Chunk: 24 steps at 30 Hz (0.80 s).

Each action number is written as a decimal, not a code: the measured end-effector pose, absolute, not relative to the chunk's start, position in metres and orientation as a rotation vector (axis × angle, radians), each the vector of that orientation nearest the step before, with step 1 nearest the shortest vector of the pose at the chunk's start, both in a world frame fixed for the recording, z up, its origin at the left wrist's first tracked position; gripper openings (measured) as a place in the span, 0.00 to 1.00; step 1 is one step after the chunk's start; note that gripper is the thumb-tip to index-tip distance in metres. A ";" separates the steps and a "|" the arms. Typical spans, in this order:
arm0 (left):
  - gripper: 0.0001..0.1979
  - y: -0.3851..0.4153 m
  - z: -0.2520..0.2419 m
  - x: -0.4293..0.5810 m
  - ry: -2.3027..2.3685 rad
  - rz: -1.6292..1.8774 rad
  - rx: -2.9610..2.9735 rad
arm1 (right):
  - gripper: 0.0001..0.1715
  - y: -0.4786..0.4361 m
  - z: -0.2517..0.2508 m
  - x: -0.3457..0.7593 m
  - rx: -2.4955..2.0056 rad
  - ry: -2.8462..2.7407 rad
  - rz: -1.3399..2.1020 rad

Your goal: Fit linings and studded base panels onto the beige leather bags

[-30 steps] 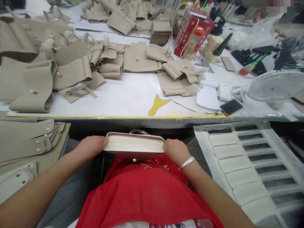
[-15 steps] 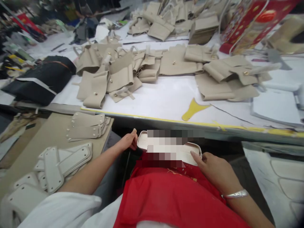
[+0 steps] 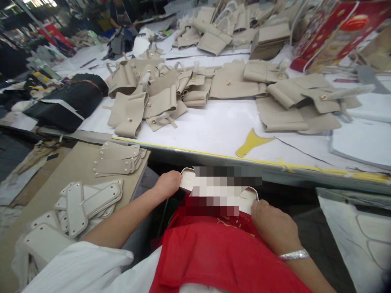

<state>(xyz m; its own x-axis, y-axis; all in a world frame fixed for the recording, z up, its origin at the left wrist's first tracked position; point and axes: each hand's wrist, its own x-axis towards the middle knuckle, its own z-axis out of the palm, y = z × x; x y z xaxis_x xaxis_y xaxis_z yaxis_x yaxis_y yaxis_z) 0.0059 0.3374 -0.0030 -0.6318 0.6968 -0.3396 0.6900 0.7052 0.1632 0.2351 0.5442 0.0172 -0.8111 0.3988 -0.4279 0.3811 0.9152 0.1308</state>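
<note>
- At twelve o'clock, just over our red apron, we have a white bag; its middle is blurred out, so only the ends read clearly.
- Our grip is clamped on both ends: the left hand at eleven, the right hand at half past one.
- We judge it light, stiff at the rim, softer in the walls and easily marked; the end edges look the best hold.
- At ten, a board carries white straps, with beige straps beyond.
- Ahead, the white surface has yellow tape along its near edge; a yellow scraper lies just past twelve, beige pieces from eleven to one.
- Farther, we see a black bundle at half past ten, a red box at one, and another person at eleven in a cluttered room.
</note>
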 end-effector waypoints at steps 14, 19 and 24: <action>0.25 0.330 -0.008 -0.012 2.138 0.658 0.744 | 0.18 0.549 0.019 0.239 0.642 2.630 -0.056; 0.25 0.328 -0.013 -0.011 2.054 0.881 0.422 | 0.23 0.545 0.017 0.239 0.851 2.619 -0.145; 0.17 0.334 -0.013 -0.016 2.178 0.533 0.666 | 0.22 0.545 0.017 0.239 0.805 2.648 -0.120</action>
